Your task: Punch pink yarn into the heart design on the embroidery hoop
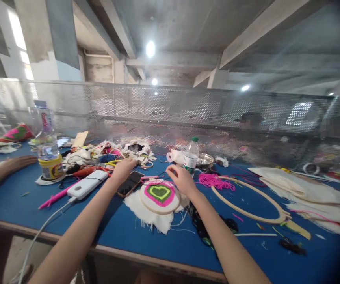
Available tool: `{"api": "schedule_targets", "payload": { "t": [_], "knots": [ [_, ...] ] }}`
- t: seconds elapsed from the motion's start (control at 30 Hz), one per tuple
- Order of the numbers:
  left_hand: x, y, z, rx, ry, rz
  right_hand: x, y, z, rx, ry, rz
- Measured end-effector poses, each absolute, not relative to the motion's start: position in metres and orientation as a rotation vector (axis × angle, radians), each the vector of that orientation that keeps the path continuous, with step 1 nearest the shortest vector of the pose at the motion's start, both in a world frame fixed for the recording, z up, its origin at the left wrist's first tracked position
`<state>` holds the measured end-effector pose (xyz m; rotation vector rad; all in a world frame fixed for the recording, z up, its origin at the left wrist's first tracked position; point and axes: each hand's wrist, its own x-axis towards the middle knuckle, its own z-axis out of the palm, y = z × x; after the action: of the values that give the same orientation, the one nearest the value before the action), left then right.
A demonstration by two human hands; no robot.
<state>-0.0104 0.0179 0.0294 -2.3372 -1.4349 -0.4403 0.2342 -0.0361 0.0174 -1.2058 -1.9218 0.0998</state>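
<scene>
In the head view, my left hand (124, 169) hovers over the far end of a dark phone (130, 184), next to a heap of fabric scraps. Its fingers are drawn together, and whatever lies in them is hidden. My right hand (182, 180) is above the right edge of a small embroidery hoop, fingers curled in a pinch; I cannot make out what they hold. The embroidery hoop (145, 206) lies flat between my forearms, its white cloth bearing a pink, green and yellow heart (160, 193). A pink pen-like tool (149, 178) rests behind it.
Fabric scraps (137, 150) pile up at the back. A green-capped bottle (191, 156) stands behind my right hand. Pink yarn (214, 181) touches a large empty hoop (246, 213). Left are a white power bank (87, 184), a water bottle (47, 134) and another person's arm (7, 169).
</scene>
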Motion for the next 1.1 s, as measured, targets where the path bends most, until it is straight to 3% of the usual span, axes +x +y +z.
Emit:
{"api": "schedule_targets", "payload": {
  "t": [0.1, 0.23, 0.57, 0.73, 1.1],
  "knots": [
    [-0.014, 0.02, 0.014, -2.41, -1.428, -0.42, 0.246, -0.035, 0.014, -1.382, -1.85, -0.192],
    [-0.013, 0.02, 0.01, -2.364, -1.448, -0.522, 0.254, -0.031, 0.01, -1.471, -1.79, -0.318],
    [-0.005, 0.006, 0.019, -2.314, -1.412, -0.617, 0.243, -0.023, 0.006, -1.073, -1.771, 0.063],
    [0.0, 0.004, 0.017, -2.352, -1.327, -0.63, 0.238, -0.026, 0.005, -1.092, -1.809, 0.161],
    [0.004, 0.001, 0.018, -2.511, -1.172, -0.618, 0.226, -0.029, -0.002, -1.204, -1.936, 0.037]
  ]
}}
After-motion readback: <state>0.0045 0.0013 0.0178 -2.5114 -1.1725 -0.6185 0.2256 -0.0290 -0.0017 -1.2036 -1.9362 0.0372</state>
